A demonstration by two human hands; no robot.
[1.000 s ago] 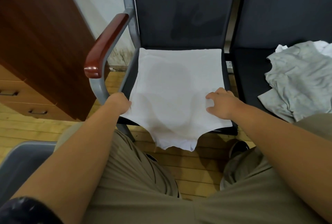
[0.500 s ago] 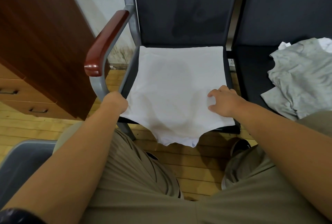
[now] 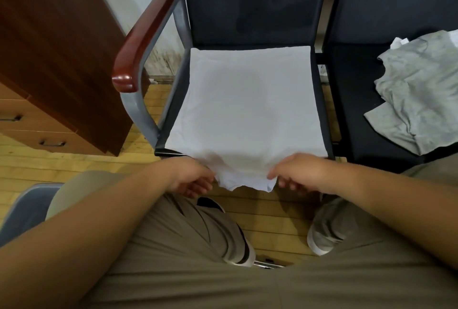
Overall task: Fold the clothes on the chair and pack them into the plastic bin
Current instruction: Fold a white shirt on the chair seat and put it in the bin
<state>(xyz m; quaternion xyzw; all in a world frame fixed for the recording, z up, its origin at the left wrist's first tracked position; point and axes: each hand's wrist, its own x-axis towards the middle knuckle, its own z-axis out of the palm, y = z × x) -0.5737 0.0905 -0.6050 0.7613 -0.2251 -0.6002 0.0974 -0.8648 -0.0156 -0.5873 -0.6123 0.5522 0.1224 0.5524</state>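
Note:
A white garment [image 3: 247,110] lies spread flat over the seat of the dark chair [image 3: 250,3], its near end hanging past the front edge. My left hand [image 3: 193,177] pinches the hanging end at its left side, and my right hand [image 3: 297,172] pinches it at the right side. A crumpled grey garment [image 3: 418,93] lies on the neighbouring chair seat [image 3: 352,100] to the right. The grey plastic bin [image 3: 24,212] shows at the lower left, partly hidden behind my left arm and knee.
A wooden armrest [image 3: 141,43] on a grey frame stands left of the seat. A wooden cabinet with drawers [image 3: 44,65] fills the left side. My knees and shoes sit over the plank floor [image 3: 272,214] below the chair.
Both hands have moved from the sides of the white garment down to its hanging near end and taken hold of it there. The view has tilted lower.

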